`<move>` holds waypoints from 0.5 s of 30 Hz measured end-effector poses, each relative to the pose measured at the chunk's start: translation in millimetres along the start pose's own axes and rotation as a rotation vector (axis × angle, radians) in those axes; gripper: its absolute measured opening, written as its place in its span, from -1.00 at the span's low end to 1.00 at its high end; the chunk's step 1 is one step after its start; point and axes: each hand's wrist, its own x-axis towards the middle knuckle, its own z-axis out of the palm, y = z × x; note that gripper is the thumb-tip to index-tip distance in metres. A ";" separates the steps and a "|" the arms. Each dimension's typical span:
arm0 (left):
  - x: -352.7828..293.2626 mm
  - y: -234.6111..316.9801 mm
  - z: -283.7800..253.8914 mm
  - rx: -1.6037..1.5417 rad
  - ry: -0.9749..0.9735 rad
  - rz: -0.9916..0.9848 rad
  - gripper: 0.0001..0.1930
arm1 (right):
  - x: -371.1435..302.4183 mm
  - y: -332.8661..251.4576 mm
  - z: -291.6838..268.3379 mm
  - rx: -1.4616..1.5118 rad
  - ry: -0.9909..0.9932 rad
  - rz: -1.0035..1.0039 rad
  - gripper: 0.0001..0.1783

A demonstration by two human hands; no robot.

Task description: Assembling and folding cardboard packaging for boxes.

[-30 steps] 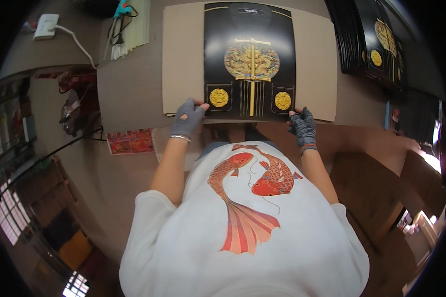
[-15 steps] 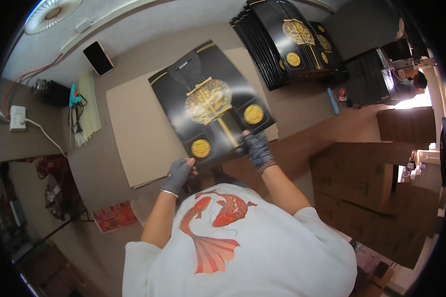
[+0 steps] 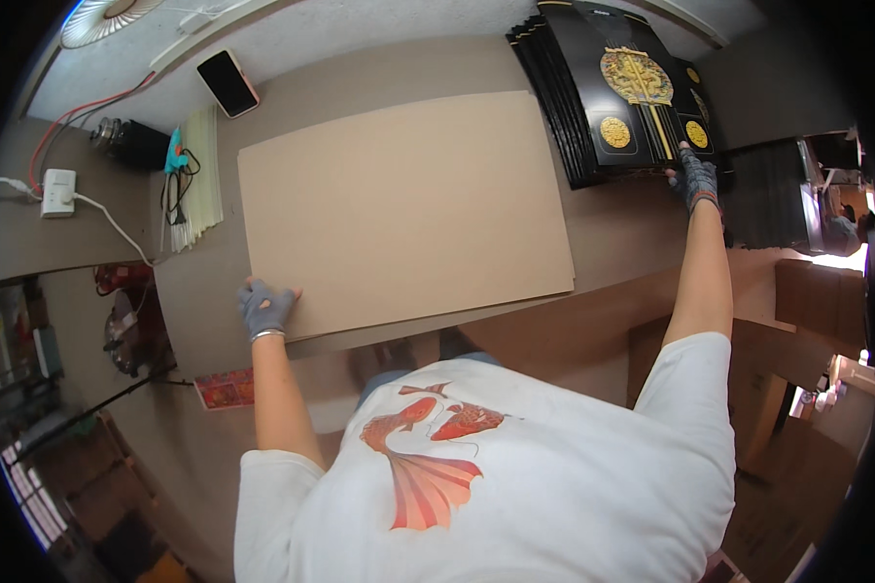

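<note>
My left hand (image 3: 267, 307), in a grey fingerless glove, rests at the near left corner of a stack of plain tan cardboard sheets (image 3: 408, 209). Its thumb is spread away from the fingers, and nothing shows in its grasp. At the far right, my right hand (image 3: 696, 181), gloved in dark grey, pinches the near edge of a glossy black printed sheet (image 3: 593, 87). Gold and coloured round designs decorate this sheet, which lies on a pile of similar black pieces (image 3: 554, 117). The fingers under its edge are partly hidden.
A phone (image 3: 228, 84) lies at the back left. Beside it are pale strips (image 3: 200, 175), a teal-handled corded tool (image 3: 176, 155), a dark jar (image 3: 131, 143) and a white power adapter (image 3: 57, 193). Brown cartons (image 3: 787, 408) stand at the right.
The black printed sheet has gone from the cardboard to the pile at the right, with my right hand following there. My left hand has let go and moved left to the cardboard's corner.
</note>
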 end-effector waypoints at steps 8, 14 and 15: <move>-15.3 7.1 -10.6 -0.061 0.134 0.012 -0.04 | -118.7 193.0 32.5 -0.704 -0.321 -0.580 -0.34; 43.6 -52.8 -46.9 -0.839 -0.282 0.071 -0.43 | -192.1 211.9 41.9 -0.942 -0.350 -0.389 -0.18; 53.0 -58.1 -57.2 -1.029 -0.549 0.110 -0.51 | -173.3 213.7 29.8 -0.672 -0.492 -0.221 -0.16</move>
